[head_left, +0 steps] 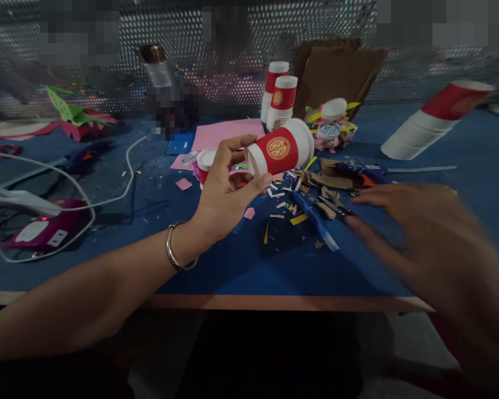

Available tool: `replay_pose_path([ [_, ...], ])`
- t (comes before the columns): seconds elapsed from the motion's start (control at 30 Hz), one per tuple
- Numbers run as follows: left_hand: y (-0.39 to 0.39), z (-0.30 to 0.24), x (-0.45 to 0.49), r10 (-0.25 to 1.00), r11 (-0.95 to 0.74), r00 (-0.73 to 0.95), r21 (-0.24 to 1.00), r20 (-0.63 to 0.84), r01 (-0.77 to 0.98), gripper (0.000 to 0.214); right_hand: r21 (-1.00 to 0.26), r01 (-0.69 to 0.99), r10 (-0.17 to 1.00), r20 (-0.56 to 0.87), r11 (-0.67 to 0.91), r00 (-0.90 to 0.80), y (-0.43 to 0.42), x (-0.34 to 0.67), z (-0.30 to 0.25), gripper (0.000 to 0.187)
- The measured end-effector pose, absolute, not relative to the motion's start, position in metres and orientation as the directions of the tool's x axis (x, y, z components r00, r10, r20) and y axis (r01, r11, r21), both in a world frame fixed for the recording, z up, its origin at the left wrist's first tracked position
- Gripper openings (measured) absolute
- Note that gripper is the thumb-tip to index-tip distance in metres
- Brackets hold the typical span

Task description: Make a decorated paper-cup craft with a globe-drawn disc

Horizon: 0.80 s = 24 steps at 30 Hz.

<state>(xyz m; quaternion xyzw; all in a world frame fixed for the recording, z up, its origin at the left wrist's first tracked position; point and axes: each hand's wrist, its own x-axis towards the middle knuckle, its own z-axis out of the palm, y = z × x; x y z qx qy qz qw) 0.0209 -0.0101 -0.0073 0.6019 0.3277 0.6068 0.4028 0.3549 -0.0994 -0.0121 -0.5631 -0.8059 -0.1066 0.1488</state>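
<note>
My left hand grips a red and white paper cup around its lower part, raised above the table and tilted on its side. A round yellow print shows on the cup's red band. Over the table at right, my right hand is blurred, its thumb and fingers stretched out and apart. Close to its fingertips lie a slim dark object that I cannot make out and torn cardboard pieces. A blue pen-like tool rests on the table between my hands.
Stacked cups stand at the back, and another cup stack leans at right. A decorated cup piece sits before a cardboard sheet. Pink paper and paper scraps lie mid-table. A purple power strip with white cable is left.
</note>
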Motion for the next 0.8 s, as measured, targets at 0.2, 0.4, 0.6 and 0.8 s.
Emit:
replay_pose_path([
  [0.2, -0.009, -0.009, 0.020, 0.919, -0.366, 0.090, 0.916, 0.383, -0.161, 0.058, -0.003, 0.922, 0.869, 0.336, 0.388, -0.364, -0.051, 0.315, -0.014, 0.026],
  [0.4, -0.007, -0.013, 0.021, 0.957, -0.253, 0.091, 0.944, 0.276, -0.212, 0.052, -0.352, 0.911, 0.959, 0.254, 0.216, -0.129, -0.059, 0.320, 0.008, 0.022],
  [0.6, -0.004, -0.019, 0.024, 0.952, -0.270, 0.083, 0.935, 0.295, -0.230, 0.056, -0.802, 0.590, 0.995, 0.049, 0.094, -0.092, -0.061, 0.289, 0.031, 0.033],
  [0.8, -0.006, -0.020, 0.025, 0.941, -0.310, 0.071, 0.928, 0.331, -0.207, 0.055, -0.989, 0.147, 0.989, -0.055, -0.034, -0.140, -0.047, 0.242, 0.039, 0.015],
])
